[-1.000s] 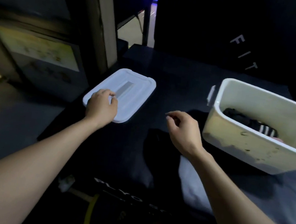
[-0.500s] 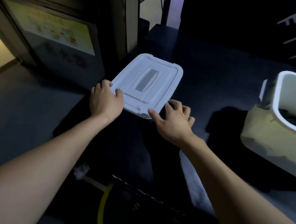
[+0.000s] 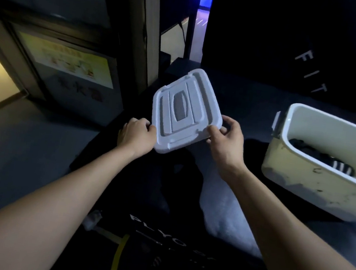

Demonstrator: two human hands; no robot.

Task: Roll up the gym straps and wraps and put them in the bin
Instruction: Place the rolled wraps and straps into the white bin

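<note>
Lid point(image 3: 187, 111) now off the mat, tilted, left hand point(image 3: 137, 135) and right hand point(image 3: 228, 141) both gripping its near corners

Dim gym, "FIT" lettering point(image 3: 311, 73) on dark wall, black mat point(image 3: 241, 93)

You are looking at white letters "FIT" running down the dark panel point(image 3: 312, 68) behind the bin. Pale lettering "PLYO" is showing on the black box point(image 3: 159, 234) just below your arms, its remainder in shadow. The yellow poster point(image 3: 69, 61) on the door is carrying print too blurred to read.
</note>
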